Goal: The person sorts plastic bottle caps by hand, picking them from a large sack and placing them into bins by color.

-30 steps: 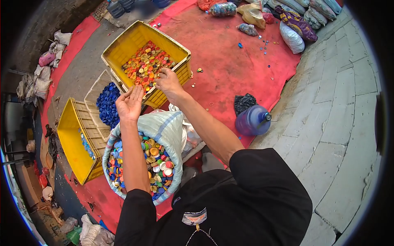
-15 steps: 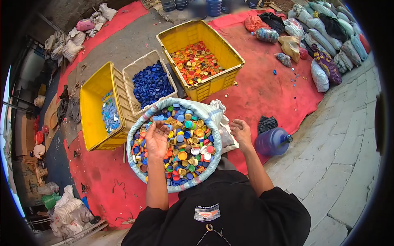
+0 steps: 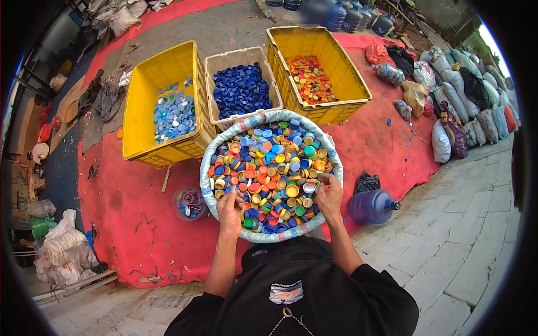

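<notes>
A round sack [image 3: 208,162] with a rolled, pale woven rim stands open before me, filled with loose plastic bottle caps [image 3: 280,173] of many colours. My left hand [image 3: 230,211] is over its near left side, thumb and fingers drawn together just above the caps. Whatever lies between those fingertips is too small to make out. At the right rim, my right hand [image 3: 330,196] reaches inward with its fingers curled close together by the caps. Its fingertips partly hide what they hold, if anything.
Beyond the sack are a yellow crate [image 3: 131,112] of light-blue caps, a white crate [image 3: 216,61] of dark-blue caps and a yellow crate [image 3: 353,95] of orange-red caps. A clear tub [image 3: 190,204] sits left; a water jug [image 3: 371,207] lies right. Filled bags [image 3: 471,89] line the wall.
Both hands have come down from above the sack, closing their fingers near the caps. The view has shifted, so the sack and crates appear further right, and the clear tub now shows.
</notes>
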{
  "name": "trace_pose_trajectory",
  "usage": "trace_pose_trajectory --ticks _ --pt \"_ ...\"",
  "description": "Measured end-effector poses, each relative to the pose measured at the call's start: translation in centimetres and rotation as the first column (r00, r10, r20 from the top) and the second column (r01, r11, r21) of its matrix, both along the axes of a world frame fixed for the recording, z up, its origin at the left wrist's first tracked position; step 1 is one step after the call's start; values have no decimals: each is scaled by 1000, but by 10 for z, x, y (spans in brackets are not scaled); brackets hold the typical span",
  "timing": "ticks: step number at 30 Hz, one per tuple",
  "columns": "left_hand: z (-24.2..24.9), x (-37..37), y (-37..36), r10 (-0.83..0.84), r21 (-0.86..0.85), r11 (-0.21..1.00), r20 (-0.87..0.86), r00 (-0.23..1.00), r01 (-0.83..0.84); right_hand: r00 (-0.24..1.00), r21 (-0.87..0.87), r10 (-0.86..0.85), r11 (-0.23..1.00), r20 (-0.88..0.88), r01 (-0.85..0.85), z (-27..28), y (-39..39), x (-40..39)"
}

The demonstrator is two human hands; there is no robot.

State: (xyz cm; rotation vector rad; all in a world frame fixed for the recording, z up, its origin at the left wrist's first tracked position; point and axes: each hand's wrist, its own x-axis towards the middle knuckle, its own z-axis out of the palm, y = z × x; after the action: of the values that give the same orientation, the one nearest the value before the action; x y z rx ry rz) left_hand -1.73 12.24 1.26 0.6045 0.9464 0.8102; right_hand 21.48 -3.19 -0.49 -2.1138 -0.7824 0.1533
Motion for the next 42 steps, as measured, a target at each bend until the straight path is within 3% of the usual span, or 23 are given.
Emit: trace_pose_trajectory --ticks 2,6,10,14,15,19,23,28,30,34,36,37,38,41,42 --pt "-2 -7 1 5 -5 1000 5 1000 -5 984 -90 112 991 142 -99 4 5 -14" --pt "5 -17 5 -12 47 999 -22 1000 13 939 -93 306 951 158 -294 11 13 -32" --pt "3 -22 4 12 105 995 -89 996 -2 913 -261 385 903 135 -342 25 24 -44" --pt "-1 -21 -8 29 107 994 -132 991 -15 813 -232 535 841 229 -488 22 51 -46" --pt "-1 -20 -12 35 108 994 -142 989 -20 775 -309 592 797 224 -519 26 58 -47" --pt "3 -14 -27 101 87 992 -164 981 -88 662 -389 695 713 282 -583 7 76 -46" --pt "3 -15 -41 135 108 987 -192 972 -116 625 -461 725 677 288 -573 -4 82 -46" --pt "-3 -20 -49 159 152 981 -287 945 -119 672 -314 698 713 247 -626 -1 83 -44" --pt "-10 -18 -50 173 288 956 -414 894 -51 713 -180 665 747 223 -640 4 81 -42" --pt "-12 -6 -50 179 500 832 -652 737 240 777 132 591 806 -216 -577 12 71 -31" --pt "-14 3 -48 292 634 624 -731 616 457 785 228 513 858 -347 -460 9 60 -28" --pt "-13 10 -48 334 663 541 -735 590 518 654 360 465 884 -597 -299 16 54 -29" --pt "-13 16 -47 377 680 451 -732 568 577 543 412 439 893 -716 -178 20 47 -27" --pt "-14 28 -41 354 646 321 -760 544 693 133 425 407 891 -904 162 26 22 -16" --pt "-14 31 -38 354 637 273 -763 540 721 85 427 419 883 -904 194 26 13 -14"
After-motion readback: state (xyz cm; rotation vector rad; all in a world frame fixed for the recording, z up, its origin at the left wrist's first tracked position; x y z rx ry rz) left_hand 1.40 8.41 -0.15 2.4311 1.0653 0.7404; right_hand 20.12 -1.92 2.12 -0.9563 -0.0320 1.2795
